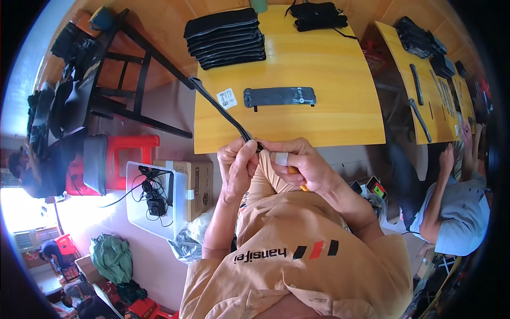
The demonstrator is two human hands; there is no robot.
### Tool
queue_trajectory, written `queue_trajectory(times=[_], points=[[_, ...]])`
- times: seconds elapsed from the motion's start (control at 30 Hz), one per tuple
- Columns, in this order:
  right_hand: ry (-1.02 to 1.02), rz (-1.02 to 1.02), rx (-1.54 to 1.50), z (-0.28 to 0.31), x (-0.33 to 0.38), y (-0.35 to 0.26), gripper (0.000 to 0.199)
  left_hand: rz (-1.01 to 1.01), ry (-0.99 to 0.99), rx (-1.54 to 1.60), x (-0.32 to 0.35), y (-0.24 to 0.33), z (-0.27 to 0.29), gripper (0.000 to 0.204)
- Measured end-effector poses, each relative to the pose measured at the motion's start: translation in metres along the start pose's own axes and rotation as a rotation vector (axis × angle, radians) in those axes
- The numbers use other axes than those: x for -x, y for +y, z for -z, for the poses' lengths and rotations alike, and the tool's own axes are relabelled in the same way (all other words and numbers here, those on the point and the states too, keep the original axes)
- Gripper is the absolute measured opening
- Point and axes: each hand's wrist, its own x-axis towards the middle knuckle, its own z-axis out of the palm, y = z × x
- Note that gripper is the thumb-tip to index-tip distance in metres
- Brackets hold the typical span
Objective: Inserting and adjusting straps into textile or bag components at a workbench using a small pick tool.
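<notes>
At nine o'clock, a red plastic stool (130,146) with a grey pad (95,162) leaning on it. Just right of that, toward seven o'clock, a white open tray (139,210) holding one small black charger with tangled black cables (153,199); beside it one brown cardboard box (199,186). Near centre, left hand (237,169) closed, thumb and fingers pinching a long black strap (220,109) at its near end; strap running up toward eleven o'clock, its far tip past the corner of the yellow wooden desk (340,80). Right hand (300,165) pressed against the left, fingers curled on the same strap end, white tape on one finger, something orange under the palm, not clear what. On the desk: one white label (227,98), one flat black band (279,97) lying across, one stack of folded black pieces (226,37) at twelve o'clock, count not readable, and a smaller black bundle (319,16) right of it. At three o'clock, another person (459,207) in a grey shirt at a second desk (435,101) carrying further black straps.
</notes>
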Motion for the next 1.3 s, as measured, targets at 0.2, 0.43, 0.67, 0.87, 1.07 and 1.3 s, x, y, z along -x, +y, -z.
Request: queue_trajectory(times=[0.2, 0.43, 0.67, 0.87, 1.07, 1.3], points=[[0.065, 0.286, 0.454, 0.004, -0.002, 0.002, 0.026, 0.031, 0.039, 0.074, 0.001, 0.010, 0.004, 0.032], [-0.087, 0.337, 0.902, -0.005, -0.001, -0.010, 0.013, 0.201, -0.123, -0.304, 0.023, 0.041, -0.006, 0.035], [-0.190, 0.448, 0.897, -0.014, 0.013, -0.004, 0.015, 0.364, -0.369, 0.034, 0.031, 0.032, -0.003, 0.036], [-0.309, -0.192, -0.644, -0.005, 0.010, 0.006, 0.016, 0.463, -0.303, 0.700, 0.033, 0.026, -0.019, 0.039], [0.097, 0.142, 0.252, -0.014, 0.013, 0.000, 0.023, 0.293, -0.158, 0.311, 0.025, 0.012, -0.015, 0.036], [0.251, 0.503, 0.994, -0.008, 0.011, 0.009, 0.030, 0.311, -0.109, 0.161, 0.019, 0.009, -0.016, 0.035]])
